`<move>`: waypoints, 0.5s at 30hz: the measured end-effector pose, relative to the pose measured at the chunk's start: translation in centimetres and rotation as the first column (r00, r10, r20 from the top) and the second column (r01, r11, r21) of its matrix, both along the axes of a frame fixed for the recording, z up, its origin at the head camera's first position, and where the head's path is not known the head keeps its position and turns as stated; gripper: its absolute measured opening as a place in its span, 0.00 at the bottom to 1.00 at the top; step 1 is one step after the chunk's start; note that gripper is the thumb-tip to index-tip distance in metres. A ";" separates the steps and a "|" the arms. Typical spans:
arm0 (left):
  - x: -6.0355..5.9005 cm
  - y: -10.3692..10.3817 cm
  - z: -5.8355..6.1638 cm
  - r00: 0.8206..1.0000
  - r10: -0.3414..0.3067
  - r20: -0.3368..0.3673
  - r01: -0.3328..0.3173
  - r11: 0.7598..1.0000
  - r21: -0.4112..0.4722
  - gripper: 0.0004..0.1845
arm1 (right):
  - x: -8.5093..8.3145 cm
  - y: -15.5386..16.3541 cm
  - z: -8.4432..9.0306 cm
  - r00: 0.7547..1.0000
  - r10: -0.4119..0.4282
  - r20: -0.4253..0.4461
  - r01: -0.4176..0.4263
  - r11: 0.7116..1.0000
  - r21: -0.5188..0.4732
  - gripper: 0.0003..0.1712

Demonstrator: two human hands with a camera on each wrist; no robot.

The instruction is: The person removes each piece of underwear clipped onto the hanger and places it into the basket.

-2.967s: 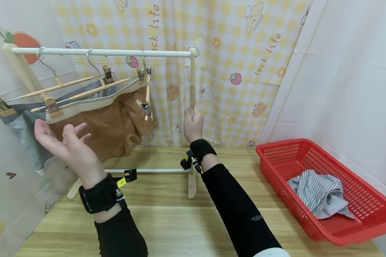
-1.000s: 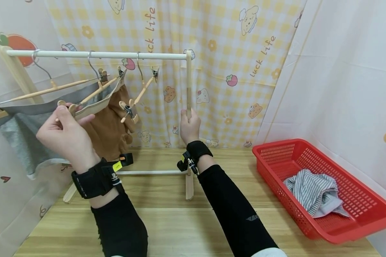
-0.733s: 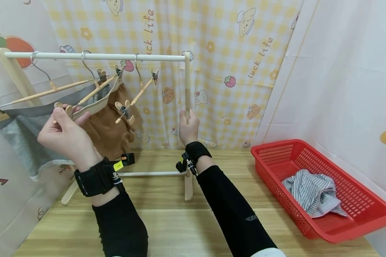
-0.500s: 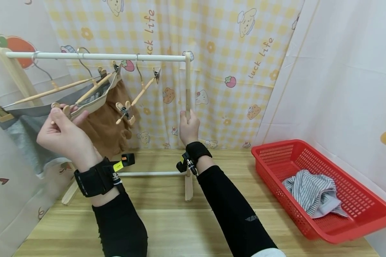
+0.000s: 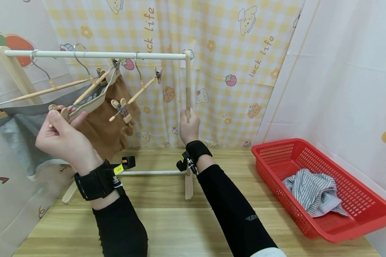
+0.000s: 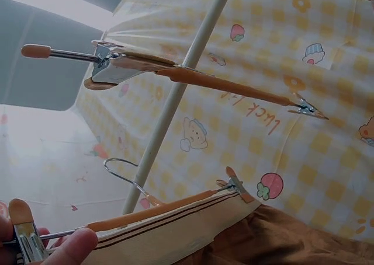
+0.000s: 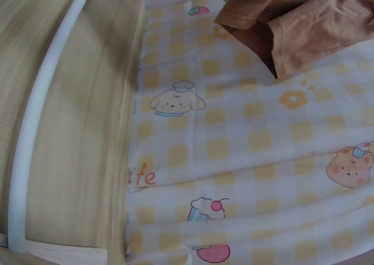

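Pale wood grain nearest, on the surface, smooth and matt between two black sleeves. Off to the right, a red plastic basket, stiff lattice walls, with a crumpled striped cloth inside.

Further in, left hand curled, thumb and fingers pinching the near clip end of a slim wooden hanger. Right hand wrapped round the rack's upright post, steadying it.

Clipped to that hanger, soft brown shorts with a cream waistband, limp and creased, dangling over the rack's foot. Wire hook tilted at the white rail (seated or lifted, hard to tell).

Likely trouble: squeezing the sprung clip too hard and dropping the waistband; snagging the hook or shorts on the bare hanger just beside; dragging the grey garment along; tipping the light frame if the right grip slackens.

Behind, thin yellow checked curtain, softly folded.
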State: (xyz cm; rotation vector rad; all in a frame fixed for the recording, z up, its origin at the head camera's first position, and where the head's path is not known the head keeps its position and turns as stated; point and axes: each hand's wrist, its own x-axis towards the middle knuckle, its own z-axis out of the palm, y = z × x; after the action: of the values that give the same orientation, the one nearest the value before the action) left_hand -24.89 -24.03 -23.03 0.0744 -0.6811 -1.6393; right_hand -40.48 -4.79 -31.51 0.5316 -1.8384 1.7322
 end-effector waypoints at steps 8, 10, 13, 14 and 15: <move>0.2 0.1 -0.2 1.000 -0.005 -0.025 0.006 1.000 0.026 0.15 | 0.2 0.0 0.1 1.000 0.001 -0.008 -0.001 1.000 -0.001 0.20; 0.3 0.1 -0.4 0.999 -0.002 -0.034 0.003 1.000 0.027 0.15 | 0.2 0.0 0.0 1.000 0.000 -0.005 0.000 1.000 0.001 0.20; 0.4 0.1 -0.8 0.999 0.012 -0.036 -0.011 1.000 0.022 0.16 | 0.2 0.1 0.1 1.000 0.004 -0.002 -0.004 1.000 -0.002 0.19; 0.4 0.1 -1.0 0.999 0.017 -0.036 -0.016 1.000 0.018 0.17 | 0.2 0.0 0.1 1.000 0.007 -0.001 -0.007 1.000 -0.004 0.19; 0.5 0.1 -1.3 0.999 0.018 -0.036 -0.018 1.000 0.019 0.17 | 0.2 0.1 0.1 1.000 0.009 0.000 -0.009 1.000 -0.007 0.19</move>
State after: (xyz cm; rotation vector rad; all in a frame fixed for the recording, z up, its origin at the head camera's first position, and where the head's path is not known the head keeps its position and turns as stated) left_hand -24.38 -23.93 -24.29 0.0634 -0.6361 -1.6260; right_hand -40.30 -4.73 -31.40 0.5378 -1.8319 1.7447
